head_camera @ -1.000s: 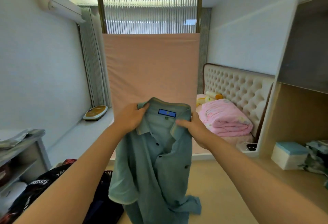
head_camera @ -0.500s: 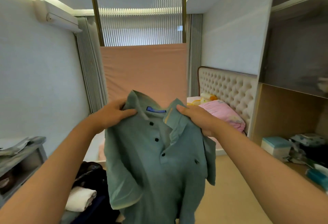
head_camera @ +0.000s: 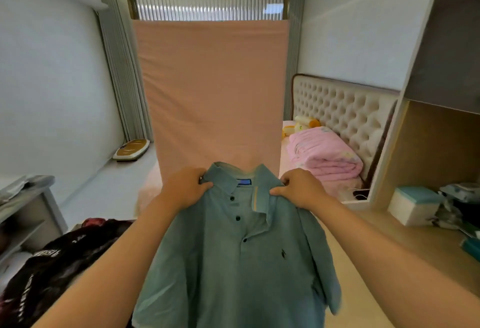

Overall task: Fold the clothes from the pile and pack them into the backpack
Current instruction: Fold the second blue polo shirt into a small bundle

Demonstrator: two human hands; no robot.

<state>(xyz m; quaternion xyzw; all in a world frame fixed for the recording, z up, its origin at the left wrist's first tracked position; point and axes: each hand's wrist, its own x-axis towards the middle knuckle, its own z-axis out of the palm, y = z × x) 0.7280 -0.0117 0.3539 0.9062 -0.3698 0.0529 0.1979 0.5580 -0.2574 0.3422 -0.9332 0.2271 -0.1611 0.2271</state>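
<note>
A teal polo shirt [head_camera: 233,262] with dark buttons hangs in the air in front of me, its front facing me and its collar open. My left hand [head_camera: 185,188] grips the shirt's left shoulder beside the collar. My right hand [head_camera: 298,188] grips the right shoulder the same way. Both short sleeves hang down at the sides. A pile of dark clothes [head_camera: 54,262] with white lettering lies at the lower left. No backpack can be made out in the view.
A pink sheet [head_camera: 210,89] hangs straight ahead. To the right is a bed with a tufted headboard [head_camera: 345,117] and a folded pink blanket [head_camera: 324,153]. A wooden desk [head_camera: 428,244] with a white box [head_camera: 413,205] stands right. Grey shelves [head_camera: 26,208] stand left.
Both hands have shifted outward from the collar to the shoulders and dropped lower, so the shirt now hangs spread flat and wide. My view has tilted and turned a little.
</note>
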